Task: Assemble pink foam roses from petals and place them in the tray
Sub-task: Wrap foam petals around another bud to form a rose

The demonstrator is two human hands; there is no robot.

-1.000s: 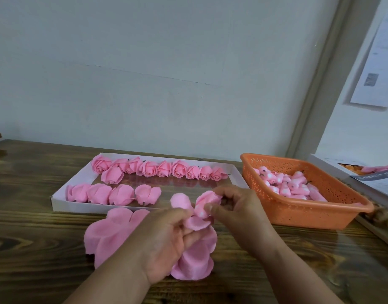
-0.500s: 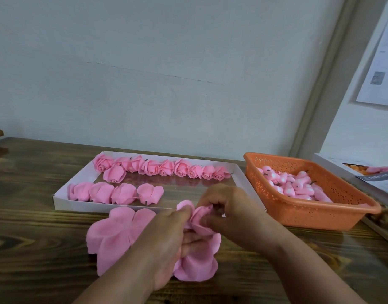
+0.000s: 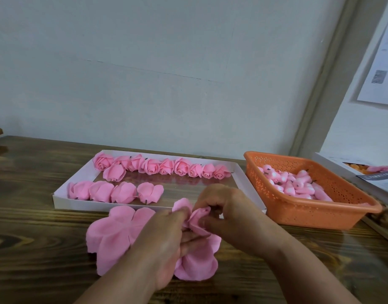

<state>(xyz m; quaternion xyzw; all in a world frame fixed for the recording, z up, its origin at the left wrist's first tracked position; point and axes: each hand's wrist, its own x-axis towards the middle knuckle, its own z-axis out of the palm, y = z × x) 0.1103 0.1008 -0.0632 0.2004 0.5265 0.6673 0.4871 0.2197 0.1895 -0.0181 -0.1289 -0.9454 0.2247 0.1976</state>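
A half-wrapped pink foam rose [image 3: 198, 218] sits between both hands above the table's near middle. My left hand [image 3: 164, 244] pinches its petals from the left and below. Fingers and thumb of my right hand [image 3: 223, 213] curl round the rose's tip. Flat pink petal sheets [image 3: 114, 233] lie under my left hand, and more petals [image 3: 197, 262] hang below the rose. The white tray [image 3: 63, 201] behind holds a back row of several finished roses [image 3: 151, 166] and a front row of several wrapped ones [image 3: 114, 191].
An orange perforated basket [image 3: 298, 213] with several pink-and-white buds [image 3: 294, 183] stands to the right of the tray. A white box with papers [image 3: 372, 176] lies at the far right. The dark wooden table [image 3: 35, 249] meets a pale wall behind.
Both hands have folded the petals tighter around the rose's core; the loose petal that stood up at the top is now wrapped in. The rose sits slightly lower.
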